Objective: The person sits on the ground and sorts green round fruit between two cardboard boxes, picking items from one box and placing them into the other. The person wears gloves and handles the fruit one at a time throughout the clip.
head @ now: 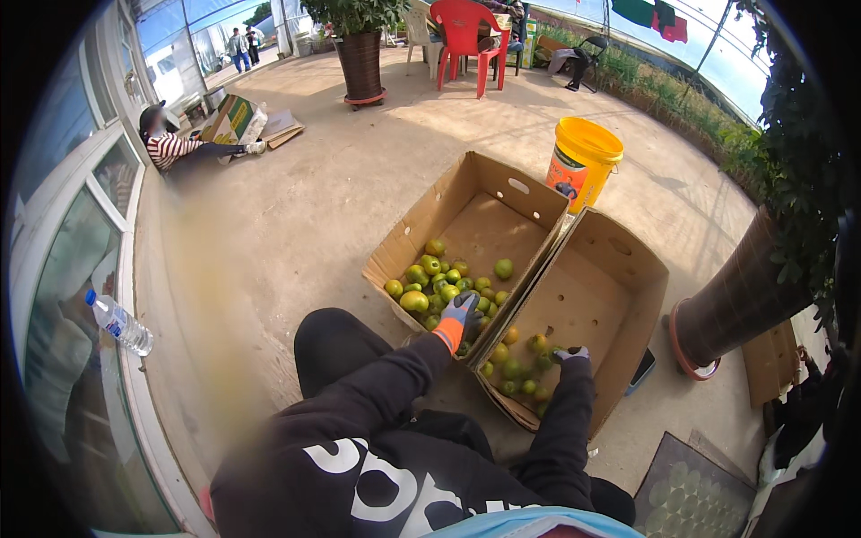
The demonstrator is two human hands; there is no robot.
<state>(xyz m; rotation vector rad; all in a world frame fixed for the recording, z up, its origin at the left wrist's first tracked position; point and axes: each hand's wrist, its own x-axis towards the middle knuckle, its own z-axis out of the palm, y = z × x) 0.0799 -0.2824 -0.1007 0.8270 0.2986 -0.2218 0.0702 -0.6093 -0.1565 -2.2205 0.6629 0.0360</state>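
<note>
Two open cardboard boxes stand side by side on the floor before me. In the left box, green and yellowish tomatoes are heaped at the near end. My left hand, in a grey glove with an orange cuff, reaches down onto this heap; its fingertips are hidden among the fruit. The right box holds a smaller group of green and orange tomatoes at its near end. Above them my gloved right hand has a green tomato at its fingers.
A yellow bucket stands behind the boxes. Potted plants in tall brown pots are behind and at right. A water bottle is by the glass door at left. A person sits beside a carton; a red chair stands beyond.
</note>
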